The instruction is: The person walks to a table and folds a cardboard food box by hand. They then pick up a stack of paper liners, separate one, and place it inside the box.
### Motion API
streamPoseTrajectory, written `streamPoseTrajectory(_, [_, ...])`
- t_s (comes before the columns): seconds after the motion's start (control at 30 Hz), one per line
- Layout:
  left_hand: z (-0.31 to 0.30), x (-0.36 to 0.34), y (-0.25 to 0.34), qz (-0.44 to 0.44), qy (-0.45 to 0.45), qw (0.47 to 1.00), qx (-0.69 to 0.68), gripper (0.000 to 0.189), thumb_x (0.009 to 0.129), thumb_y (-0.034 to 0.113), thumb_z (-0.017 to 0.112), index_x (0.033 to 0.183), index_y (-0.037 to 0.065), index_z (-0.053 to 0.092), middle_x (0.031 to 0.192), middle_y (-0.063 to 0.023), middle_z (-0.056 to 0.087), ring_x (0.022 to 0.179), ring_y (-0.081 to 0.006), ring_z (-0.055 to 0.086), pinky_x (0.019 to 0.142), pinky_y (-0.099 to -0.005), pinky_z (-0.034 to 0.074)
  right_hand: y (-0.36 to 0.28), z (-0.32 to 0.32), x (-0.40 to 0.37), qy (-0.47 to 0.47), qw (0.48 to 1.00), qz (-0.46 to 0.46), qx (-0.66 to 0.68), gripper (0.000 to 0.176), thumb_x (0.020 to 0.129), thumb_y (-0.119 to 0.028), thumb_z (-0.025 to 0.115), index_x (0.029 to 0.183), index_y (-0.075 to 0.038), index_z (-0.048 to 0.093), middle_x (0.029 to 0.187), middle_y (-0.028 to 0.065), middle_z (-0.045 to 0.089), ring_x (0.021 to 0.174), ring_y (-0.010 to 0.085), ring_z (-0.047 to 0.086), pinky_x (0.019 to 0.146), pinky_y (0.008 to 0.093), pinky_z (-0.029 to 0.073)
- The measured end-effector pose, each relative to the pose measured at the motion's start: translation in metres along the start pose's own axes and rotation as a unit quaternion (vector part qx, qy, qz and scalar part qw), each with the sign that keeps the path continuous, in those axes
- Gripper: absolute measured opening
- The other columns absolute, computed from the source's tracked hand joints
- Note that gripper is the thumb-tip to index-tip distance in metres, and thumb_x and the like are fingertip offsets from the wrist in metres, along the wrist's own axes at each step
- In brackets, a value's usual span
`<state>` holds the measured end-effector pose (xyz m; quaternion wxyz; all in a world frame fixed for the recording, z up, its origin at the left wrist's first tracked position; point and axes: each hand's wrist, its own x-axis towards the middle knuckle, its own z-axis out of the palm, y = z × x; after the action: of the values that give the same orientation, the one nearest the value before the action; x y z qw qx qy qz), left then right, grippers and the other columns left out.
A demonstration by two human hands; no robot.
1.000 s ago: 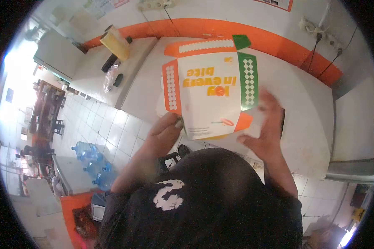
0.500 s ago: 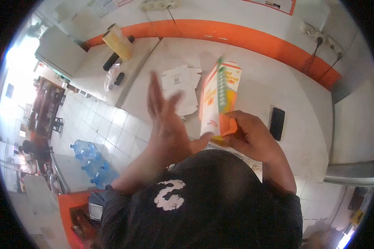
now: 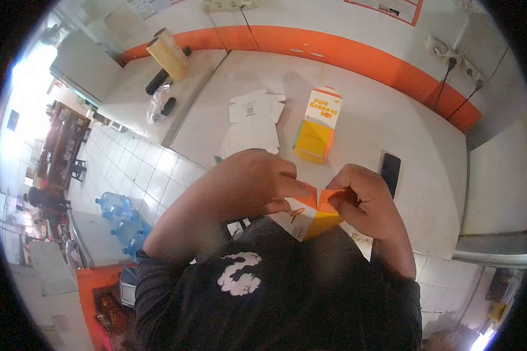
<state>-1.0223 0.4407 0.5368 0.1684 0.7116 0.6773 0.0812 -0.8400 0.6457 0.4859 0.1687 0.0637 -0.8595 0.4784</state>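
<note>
Pulled down from upright over the middle of the counter half a second ago to its 6 o'clock edge, tight against the chest: carton, half folded. Flat and raised then, now curled over the carton's 9 o'clock side: left hand, fingers closed, tips pressing an orange flap at the top. Clamped on the 3 o'clock side: right hand, fingers bent shut round the other orange flap, thumb hidden. Cannot tell whether resting on the counter edge or held clear of it.

Showing beyond the hands, toward 12 o'clock: finished box, upright, just beside a stack of flat blanks at its 9 o'clock. Near the right knuckles, at 2 o'clock: dark phone.

Likely trouble: flaps meeting off-line, then creasing or tearing at the fold under harder pressure from one side than the other. Hard to check by eye, with the seam buried under both sets of fingers. Could also spring open on any easing of grip before seating of the tab. On a slip, possibly straight down to the tiled floor toward 8 o'clock. With a wide swing of the right wrist, risk of knocking the phone.
</note>
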Motion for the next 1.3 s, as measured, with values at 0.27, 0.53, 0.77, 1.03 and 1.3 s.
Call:
streamPoseTrajectory(0.27, [-0.010,0.009,0.018,0.048,0.049,0.997,0.028,0.017,0.087,0.027,0.077,0.102,0.021,0.072,0.086,0.0017,0.069,0.089,-0.0223,0.070,0.089,-0.0426,0.048,0.009,0.014,0.008,0.025,0.983,-0.182,-0.025,0.022,0.077,-0.005,0.082,0.094,-0.016,0.071,0.103,0.0023,0.071,0.101,0.0277,0.068,0.093,0.0429,0.047])
streamPoseTrajectory(0.53, [-0.007,0.004,0.032,0.035,0.115,0.988,0.101,0.008,0.090,0.024,0.070,0.098,0.024,0.072,0.081,0.0052,0.067,0.083,-0.0166,0.068,0.084,-0.0377,0.042,0.018,0.016,0.003,0.007,0.994,-0.111,-0.012,0.024,0.081,-0.004,0.080,0.101,-0.015,0.073,0.107,0.0043,0.074,0.103,0.0292,0.070,0.095,0.0425,0.049])
streamPoseTrajectory(0.77, [-0.008,0.004,0.042,0.103,0.105,0.985,0.094,0.011,0.090,0.026,0.068,0.100,0.020,0.071,0.091,0.0057,0.070,0.104,-0.0147,0.066,0.100,-0.0444,0.041,0.017,0.013,0.015,-0.212,0.967,0.060,0.129,0.023,0.086,-0.006,0.077,0.107,-0.011,0.073,0.104,0.0112,0.074,0.100,0.0319,0.071,0.091,0.0443,0.052])
streamPoseTrajectory(1.03, [0.064,0.004,-0.023,-0.134,0.408,0.767,-0.476,0.087,0.082,0.021,0.087,0.154,0.001,0.041,0.138,-0.0196,0.065,0.133,-0.0283,0.059,0.122,-0.0495,0.032,0.044,0.010,0.000,-0.139,0.989,-0.041,0.023,0.036,0.090,-0.018,0.078,0.124,-0.015,0.069,0.128,0.0140,0.066,0.120,0.0435,0.060,0.099,0.0513,0.046])
streamPoseTrajectory(1.3, [0.081,-0.004,-0.032,-0.219,0.275,0.717,-0.602,0.038,0.104,0.018,0.067,0.134,-0.005,0.064,0.128,-0.0157,0.073,0.120,-0.0201,0.067,0.103,-0.0384,0.053,0.092,0.049,-0.008,0.078,0.993,0.090,0.009,0.071,0.083,0.004,0.070,0.150,-0.006,0.048,0.147,0.0198,0.057,0.135,0.0372,0.056,0.112,0.0481,0.045])
